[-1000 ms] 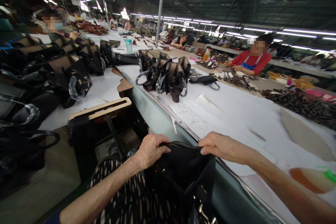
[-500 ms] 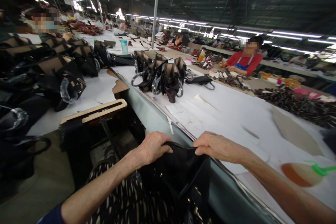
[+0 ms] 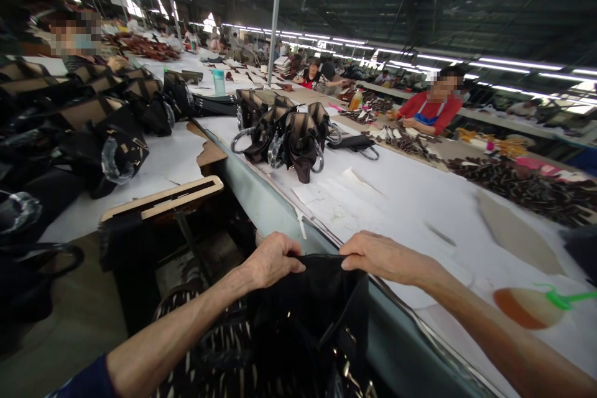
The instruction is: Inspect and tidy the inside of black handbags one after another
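Observation:
A black handbag (image 3: pixel 308 311) with gold-coloured metal fittings rests over my lap, against the edge of the table. Its top rim is pinched between thumb and fingers of my left hand (image 3: pixel 275 261). A short way to the right along the same rim, my right hand (image 3: pixel 373 256) grips it too. Between the two hands the rim runs nearly straight. The bag's lower part fades into dark shadow, so its base cannot be made out.
Several black handbags (image 3: pixel 298 143) stand on the white tabletop (image 3: pixel 396 211), more crowd the left. A padded frame (image 3: pixel 163 199) juts out at left. A bottle with a green nozzle (image 3: pixel 532 308) lies at right. A co-worker in red (image 3: pixel 431 109) sits across.
The bag's rim has been drawn straighter between my hands, which keep their pinch on it. My right hand has shifted slightly left. The view has turned a little.

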Action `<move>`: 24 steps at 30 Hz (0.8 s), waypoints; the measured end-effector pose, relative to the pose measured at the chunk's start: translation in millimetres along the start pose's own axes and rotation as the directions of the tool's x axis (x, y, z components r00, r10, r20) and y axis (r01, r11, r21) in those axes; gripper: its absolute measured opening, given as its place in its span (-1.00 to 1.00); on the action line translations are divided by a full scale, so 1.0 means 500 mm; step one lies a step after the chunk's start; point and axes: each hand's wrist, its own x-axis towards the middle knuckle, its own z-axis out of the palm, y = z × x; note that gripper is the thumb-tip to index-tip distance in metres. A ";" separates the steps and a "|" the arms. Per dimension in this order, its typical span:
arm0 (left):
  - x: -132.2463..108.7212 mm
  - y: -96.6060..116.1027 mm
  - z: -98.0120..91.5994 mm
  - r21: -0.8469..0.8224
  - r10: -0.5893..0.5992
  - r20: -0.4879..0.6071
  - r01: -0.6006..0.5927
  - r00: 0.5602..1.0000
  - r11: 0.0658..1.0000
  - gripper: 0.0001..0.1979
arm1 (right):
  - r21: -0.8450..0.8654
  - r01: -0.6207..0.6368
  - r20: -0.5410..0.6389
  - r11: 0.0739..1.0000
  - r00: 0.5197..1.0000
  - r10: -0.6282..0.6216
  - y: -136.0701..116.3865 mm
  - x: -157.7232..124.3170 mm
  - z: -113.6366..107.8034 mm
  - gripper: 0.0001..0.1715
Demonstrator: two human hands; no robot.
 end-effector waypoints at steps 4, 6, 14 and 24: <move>-0.004 -0.002 0.007 0.014 0.008 -0.003 -0.008 1.000 1.000 -0.84 | -0.120 0.015 -0.078 0.993 0.997 -0.024 -0.016 0.003 0.000 -0.91; -0.006 -0.003 0.010 0.019 0.014 0.000 -0.014 1.000 1.000 -0.83 | -0.112 0.026 -0.077 0.993 0.996 -0.035 -0.024 0.010 0.002 -0.90; -0.013 0.000 0.010 -0.038 0.005 0.006 -0.004 1.000 0.999 -0.83 | -0.068 0.061 -0.116 0.996 0.991 -0.068 -0.030 0.028 0.016 -0.76; -0.012 0.002 0.015 -0.082 -0.016 0.012 0.017 1.000 0.997 -0.84 | -0.083 0.069 -0.114 0.994 0.990 -0.078 -0.045 0.025 0.017 -0.84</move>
